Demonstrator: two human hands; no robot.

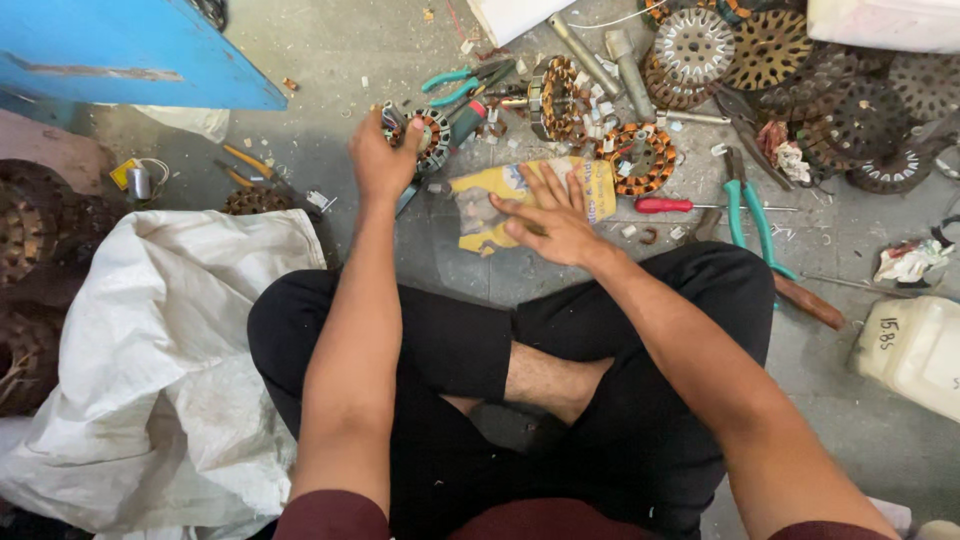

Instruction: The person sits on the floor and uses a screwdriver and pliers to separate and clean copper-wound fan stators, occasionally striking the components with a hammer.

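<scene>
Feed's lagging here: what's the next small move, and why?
Probably draw the small stator toward the yellow packet. The left hand already grips it at arm's length, and the right hand lies flat on the packet, nearer the lap.

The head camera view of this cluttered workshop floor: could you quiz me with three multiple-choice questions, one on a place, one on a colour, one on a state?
1. Where does the flat yellow paper packet lie?
A. on the white woven sack
B. on the grey concrete floor before the crossed legs
C. on the blue board

2. What colour is the handle of the slim screwdriver beside the packet?
A. red
B. black
C. white

3. How is the right hand placed?
A. clenched in the air
B. flat, fingers spread, on the packet
C. gripping pliers

Answers: 1 B, floor shows round it. 2 A, the handle is plainly red. 3 B, the palm presses it, while the left hand grips a round copper-wound stator.
</scene>
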